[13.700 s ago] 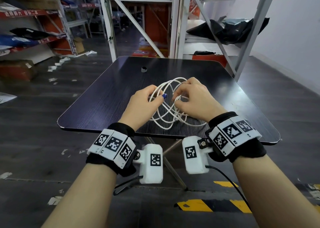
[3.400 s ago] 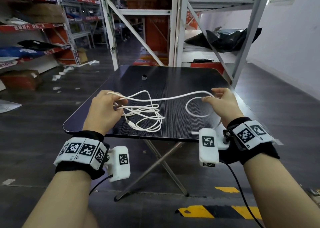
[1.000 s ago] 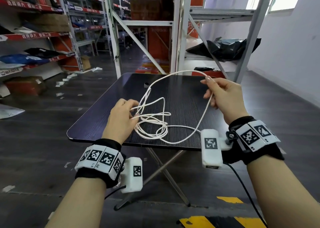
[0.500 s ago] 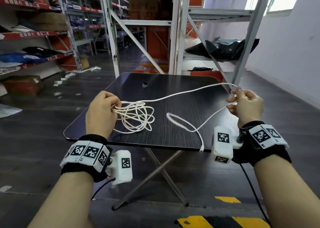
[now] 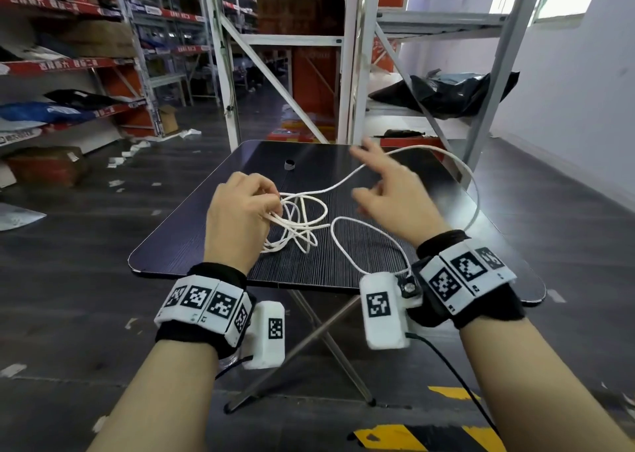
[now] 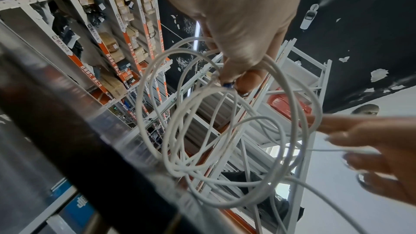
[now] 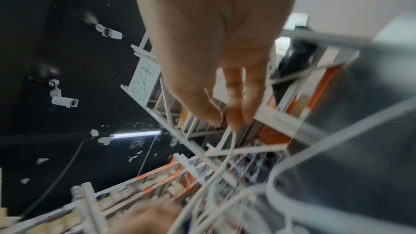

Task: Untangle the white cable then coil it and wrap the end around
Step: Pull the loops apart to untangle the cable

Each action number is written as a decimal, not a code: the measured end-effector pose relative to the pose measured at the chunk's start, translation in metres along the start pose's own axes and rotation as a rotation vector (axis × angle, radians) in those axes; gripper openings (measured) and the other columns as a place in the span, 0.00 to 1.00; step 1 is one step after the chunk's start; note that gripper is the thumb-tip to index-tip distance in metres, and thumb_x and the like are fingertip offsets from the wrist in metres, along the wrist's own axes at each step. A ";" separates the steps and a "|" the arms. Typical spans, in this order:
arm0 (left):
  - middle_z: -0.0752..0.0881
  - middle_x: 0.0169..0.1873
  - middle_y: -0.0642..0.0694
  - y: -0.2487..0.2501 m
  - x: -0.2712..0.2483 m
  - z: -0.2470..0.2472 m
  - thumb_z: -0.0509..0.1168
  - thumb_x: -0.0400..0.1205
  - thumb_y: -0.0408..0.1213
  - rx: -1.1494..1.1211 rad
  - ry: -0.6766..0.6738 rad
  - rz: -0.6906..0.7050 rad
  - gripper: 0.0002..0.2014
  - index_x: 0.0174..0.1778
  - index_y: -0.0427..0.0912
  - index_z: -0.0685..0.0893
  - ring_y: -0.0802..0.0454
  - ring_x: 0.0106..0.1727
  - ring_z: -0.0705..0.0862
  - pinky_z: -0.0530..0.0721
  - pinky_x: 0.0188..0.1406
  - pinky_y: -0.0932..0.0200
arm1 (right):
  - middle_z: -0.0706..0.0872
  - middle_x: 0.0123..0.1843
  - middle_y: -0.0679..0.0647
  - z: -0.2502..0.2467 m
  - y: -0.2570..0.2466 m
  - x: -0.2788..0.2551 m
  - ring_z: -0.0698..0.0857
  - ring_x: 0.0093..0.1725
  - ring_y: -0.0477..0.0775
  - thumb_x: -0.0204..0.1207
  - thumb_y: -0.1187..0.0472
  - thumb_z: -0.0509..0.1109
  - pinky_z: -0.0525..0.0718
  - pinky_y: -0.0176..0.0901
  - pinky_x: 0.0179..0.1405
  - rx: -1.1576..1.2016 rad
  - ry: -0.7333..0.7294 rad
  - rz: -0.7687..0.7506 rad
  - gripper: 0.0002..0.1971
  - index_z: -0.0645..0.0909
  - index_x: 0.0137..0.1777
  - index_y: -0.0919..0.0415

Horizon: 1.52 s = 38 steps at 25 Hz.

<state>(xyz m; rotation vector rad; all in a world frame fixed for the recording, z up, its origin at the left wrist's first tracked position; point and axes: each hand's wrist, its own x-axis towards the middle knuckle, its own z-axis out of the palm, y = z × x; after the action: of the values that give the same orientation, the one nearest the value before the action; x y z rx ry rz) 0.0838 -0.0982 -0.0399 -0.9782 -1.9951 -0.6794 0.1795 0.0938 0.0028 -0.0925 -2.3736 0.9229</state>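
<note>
The white cable (image 5: pixel 302 224) lies partly bundled on the dark table (image 5: pixel 206 238). My left hand (image 5: pixel 240 211) grips several loose loops of it by the fingertips, and these loops (image 6: pixel 225 149) hang below the left hand (image 6: pixel 243 42) in the left wrist view. One strand rises from the bundle to my right hand (image 5: pixel 381 183), then arcs out past the table's right edge. The right hand is blurred, its fingers spread and straight, with the strand running across them. In the right wrist view the cable (image 7: pixel 227 157) trails from the right hand's (image 7: pixel 220 60) fingertips. One slack loop (image 5: pixel 360 231) rests on the table.
A small dark ring (image 5: pixel 289 165) sits near the table's far edge. White metal racks (image 5: pixel 347 73) stand just behind the table, with a black bag (image 5: pixel 446 90) on a shelf. Red shelving lines the left side.
My right hand has swung in from the table's right edge toward the left hand, and its pinch on the strand has loosened into spread fingers. The left hand and bundle shifted toward the centre.
</note>
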 end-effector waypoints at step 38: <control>0.89 0.38 0.39 -0.035 -0.006 -0.008 0.68 0.72 0.23 -0.049 -0.274 -0.331 0.08 0.39 0.39 0.89 0.37 0.44 0.83 0.77 0.48 0.48 | 0.87 0.30 0.52 -0.029 0.061 -0.001 0.74 0.22 0.44 0.77 0.58 0.69 0.70 0.34 0.26 0.404 0.501 0.495 0.10 0.79 0.34 0.52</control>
<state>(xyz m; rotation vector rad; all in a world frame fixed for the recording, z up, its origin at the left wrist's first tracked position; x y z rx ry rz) 0.0608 -0.1265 -0.0448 -0.8101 -2.4243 -0.8096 0.1873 0.1572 -0.0198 -0.6890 -1.6897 1.3987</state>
